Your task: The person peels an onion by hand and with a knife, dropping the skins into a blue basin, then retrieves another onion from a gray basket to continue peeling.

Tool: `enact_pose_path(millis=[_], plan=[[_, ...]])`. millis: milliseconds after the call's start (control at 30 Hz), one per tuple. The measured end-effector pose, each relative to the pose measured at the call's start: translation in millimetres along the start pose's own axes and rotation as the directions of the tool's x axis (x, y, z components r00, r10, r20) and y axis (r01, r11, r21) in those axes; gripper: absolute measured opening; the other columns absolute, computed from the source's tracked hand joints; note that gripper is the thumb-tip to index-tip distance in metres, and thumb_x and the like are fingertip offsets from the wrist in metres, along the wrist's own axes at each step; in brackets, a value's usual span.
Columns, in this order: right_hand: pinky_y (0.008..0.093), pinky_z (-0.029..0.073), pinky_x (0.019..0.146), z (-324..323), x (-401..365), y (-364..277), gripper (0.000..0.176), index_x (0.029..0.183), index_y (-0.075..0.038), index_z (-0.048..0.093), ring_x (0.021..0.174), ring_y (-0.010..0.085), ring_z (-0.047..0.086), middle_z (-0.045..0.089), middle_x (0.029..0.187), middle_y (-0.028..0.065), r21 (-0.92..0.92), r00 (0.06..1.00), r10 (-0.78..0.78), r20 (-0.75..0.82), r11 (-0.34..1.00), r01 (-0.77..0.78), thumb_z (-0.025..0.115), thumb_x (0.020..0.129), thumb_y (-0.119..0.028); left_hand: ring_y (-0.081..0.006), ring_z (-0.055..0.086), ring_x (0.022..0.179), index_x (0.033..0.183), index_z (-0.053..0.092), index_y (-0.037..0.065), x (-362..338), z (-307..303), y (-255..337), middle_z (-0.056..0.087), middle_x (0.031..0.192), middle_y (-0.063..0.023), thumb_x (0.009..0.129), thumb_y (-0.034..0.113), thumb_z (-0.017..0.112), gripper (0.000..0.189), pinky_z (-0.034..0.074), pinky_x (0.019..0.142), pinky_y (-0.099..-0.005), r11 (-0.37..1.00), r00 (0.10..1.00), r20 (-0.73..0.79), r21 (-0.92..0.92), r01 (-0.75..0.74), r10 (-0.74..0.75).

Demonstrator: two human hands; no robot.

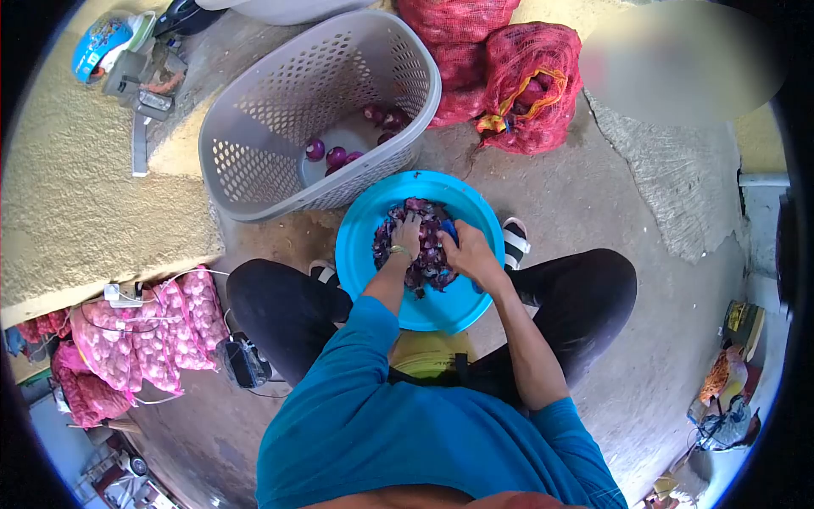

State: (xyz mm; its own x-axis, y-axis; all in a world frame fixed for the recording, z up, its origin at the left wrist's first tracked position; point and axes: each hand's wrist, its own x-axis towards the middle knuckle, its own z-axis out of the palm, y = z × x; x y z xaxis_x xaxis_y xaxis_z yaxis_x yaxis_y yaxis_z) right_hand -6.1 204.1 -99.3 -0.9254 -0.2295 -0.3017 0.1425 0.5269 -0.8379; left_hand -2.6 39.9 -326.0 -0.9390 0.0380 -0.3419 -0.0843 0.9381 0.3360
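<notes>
Left hand [409, 235] rests among onion peelings [431, 265] in blue basin [360, 254], grasp unclear; right hand [471, 256] clamps blue-handled tool [449, 230], possibly a knife. Hands adjacent: slip could cut fingers.

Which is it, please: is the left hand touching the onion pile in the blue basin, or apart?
Touching. The head view shows the left hand lying flat on the purple onion pile in the blue basin, with no gap between them.

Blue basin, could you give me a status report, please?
Left hand on onion-peel pile. Right hand holding blue tool. Laundry basket with onions just beyond.
</notes>
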Motion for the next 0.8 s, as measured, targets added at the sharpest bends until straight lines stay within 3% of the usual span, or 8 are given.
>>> enact_pose_path(millis=[167, 267, 400, 433, 500, 567, 633, 800], plan=[[0.0411, 0.044, 0.063, 7, 21, 23, 0.033, 0.083, 0.005, 0.057, 0.063, 0.0256, 0.055, 0.055, 0.069, 0.0224, 0.007, 0.986, -0.118, -0.120, 0.993, 0.120, 0.061, 0.088, -0.027, -0.0324, 0.059, 0.102, 0.110, 0.055, 0.007, -25, -8, -5, 0.060, 0.114, -0.0083, 0.069, 0.016, 0.077, 0.048, 0.049, 0.083, -0.0432, 0.947, 0.981, -0.115, -0.301, 0.116, -0.157], [0.0407, 0.045, 0.066, 7, 29, 31, 0.034, 0.089, 0.003, 0.061, 0.067, 0.0276, 0.058, 0.060, 0.074, 0.0229, -0.059, 0.997, -0.042, -0.060, 0.998, 0.039, 0.061, 0.087, -0.031, -0.0196, 0.060, 0.082, 0.098, 0.054, 0.004, -48, -24, 4, 0.063, 0.092, -0.0078, 0.065, 0.015, 0.084, 0.046, 0.049, 0.077, -0.0334, 0.306, 0.889, -0.101, -0.951, 0.046, -0.448], [0.0413, 0.047, 0.072, 11, 26, 18, 0.039, 0.098, 0.000, 0.066, 0.075, 0.0314, 0.063, 0.065, 0.081, 0.0225, -0.031, 0.996, -0.069, -0.060, 0.997, 0.068, 0.064, 0.086, -0.037, -0.0178, 0.060, 0.084, 0.102, 0.049, 0.002, -76, -79, 24, 0.061, 0.094, -0.0096, 0.069, 0.008, 0.080, 0.045, 0.050, 0.077, -0.0334, 0.126, 0.965, 0.028, -0.990, 0.063, -0.261], [0.0417, 0.048, 0.074, 10, 26, 11, 0.040, 0.099, 0.000, 0.067, 0.078, 0.0324, 0.064, 0.066, 0.082, 0.0221, -0.045, 0.993, -0.100, -0.063, 0.994, 0.097, 0.064, 0.086, -0.039, -0.0178, 0.060, 0.084, 0.102, 0.049, 0.002, -78, -94, 29, 0.061, 0.094, -0.0096, 0.069, 0.008, 0.080, 0.045, 0.050, 0.077, -0.0334, 0.130, 0.963, 0.018, -0.990, 0.054, -0.267], [0.0414, 0.048, 0.075, 12, 23, -3, 0.043, 0.099, 0.000, 0.068, 0.078, 0.0321, 0.065, 0.067, 0.081, 0.0215, -0.020, 1.000, -0.016, 0.019, 1.000, 0.016, 0.065, 0.087, -0.041, -0.0185, 0.061, 0.087, 0.102, 0.047, 0.002, -84, -115, 35, 0.061, 0.093, -0.0095, 0.070, 0.007, 0.078, 0.045, 0.050, 0.078, -0.0346, 0.505, 0.962, -0.238, -0.852, -0.139, -0.137], [0.0388, 0.049, 0.066, 16, 21, -12, 0.043, 0.098, 0.001, 0.067, 0.067, 0.0266, 0.063, 0.065, 0.072, 0.0184, 0.003, 0.993, -0.096, 0.073, 0.995, 0.096, 0.063, 0.089, -0.041, -0.0244, 0.063, 0.089, 0.105, 0.047, 0.001, -95, -159, 46, 0.063, 0.093, -0.0128, 0.069, 0.009, 0.078, 0.048, 0.051, 0.078, -0.0368, 0.474, 0.961, -0.252, -0.864, -0.170, -0.114], [0.0394, 0.049, 0.064, 12, 16, -31, 0.041, 0.095, 0.001, 0.068, 0.065, 0.0265, 0.063, 0.065, 0.071, 0.0186, 0.053, 0.990, -0.085, 0.112, 0.995, 0.079, 0.062, 0.089, -0.039, -0.0301, 0.064, 0.091, 0.108, 0.048, 0.000, -104, -190, 47, 0.064, 0.096, -0.0176, 0.066, 0.011, 0.080, 0.054, 0.051, 0.077, -0.0386, 0.727, 0.964, -0.267, -0.664, -0.174, -0.013], [0.0389, 0.048, 0.062, 8, 7, -56, 0.036, 0.090, 0.003, 0.067, 0.063, 0.0208, 0.062, 0.065, 0.068, 0.0150, 0.186, 0.971, 0.061, 0.231, 0.977, -0.106, 0.060, 0.090, -0.032, -0.0319, 0.063, 0.093, 0.107, 0.056, 0.001, -128, -227, 45, 0.065, 0.100, -0.0174, 0.060, 0.017, 0.084, 0.057, 0.049, 0.082, -0.0395, 0.740, 0.943, -0.330, -0.621, -0.256, 0.049]])
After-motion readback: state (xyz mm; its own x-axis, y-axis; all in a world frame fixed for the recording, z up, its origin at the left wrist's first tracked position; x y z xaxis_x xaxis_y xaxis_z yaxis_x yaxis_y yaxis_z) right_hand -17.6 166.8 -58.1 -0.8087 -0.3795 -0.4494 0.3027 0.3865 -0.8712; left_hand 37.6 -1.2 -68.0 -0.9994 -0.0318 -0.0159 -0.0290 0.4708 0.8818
